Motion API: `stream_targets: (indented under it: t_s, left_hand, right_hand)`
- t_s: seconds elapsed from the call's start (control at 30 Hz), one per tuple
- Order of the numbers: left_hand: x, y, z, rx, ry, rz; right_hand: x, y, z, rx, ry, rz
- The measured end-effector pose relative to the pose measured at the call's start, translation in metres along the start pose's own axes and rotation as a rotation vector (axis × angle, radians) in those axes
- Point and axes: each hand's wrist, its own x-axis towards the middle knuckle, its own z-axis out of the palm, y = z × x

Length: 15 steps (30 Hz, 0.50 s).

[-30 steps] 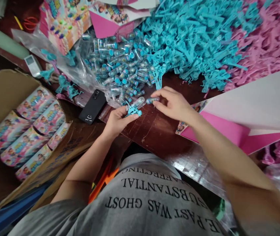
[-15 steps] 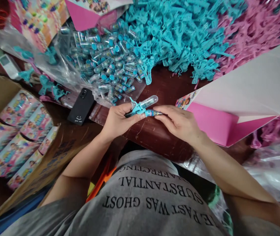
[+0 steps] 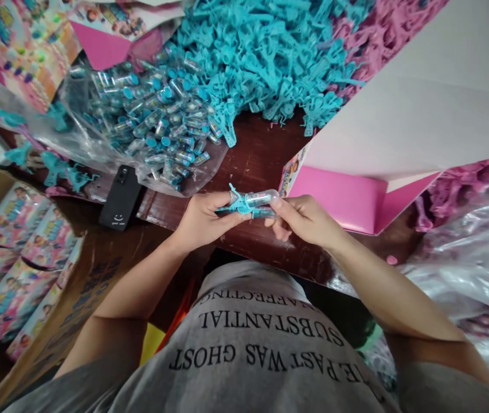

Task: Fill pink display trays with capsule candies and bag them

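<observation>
Between the fingertips of both hands, one teal clip (image 3: 239, 203) is being pinched closed by the left hand (image 3: 203, 218) so that it is steadied, while two small clear tubes (image 3: 262, 199) are being pressed into it by the right hand (image 3: 306, 218), just above the table edge (image 3: 265, 244). Beyond the fingers, uncounted tubes are lying in a plastic bag (image 3: 158, 123).

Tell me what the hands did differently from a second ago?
The right hand picked a small tube off the table and brought it to the left hand, pressing it against the blue holder beside the clear tube. Both hands drew back toward the body. The left hand kept its hold; the phone stayed put.
</observation>
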Motion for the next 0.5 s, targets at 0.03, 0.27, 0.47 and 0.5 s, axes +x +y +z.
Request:
stream_targets:
  t_s: [0.03, 0.27, 0.47, 0.5]
  left_hand:
    - [0.002, 0.0, 0.002, -0.035, -0.01, -0.036]
    - [0.013, -0.005, 0.045, -0.504, -0.388, -0.478]
    - [0.014, -0.013, 0.069, -0.047, -0.037, 0.119]
    - [0.014, -0.015, 0.073, 0.142, 0.064, 0.263]
  right_hand:
    - [-0.006, -0.001, -0.005, -0.045, 0.059, -0.011]
    - [-0.035, 0.001, -0.043, -0.714, 0.108, -0.582]
    - [-0.056, 0.009, -0.087, -0.564, 0.255, -0.385]
    - [-0.055, 0.013, -0.096, -0.586, 0.379, -0.298]
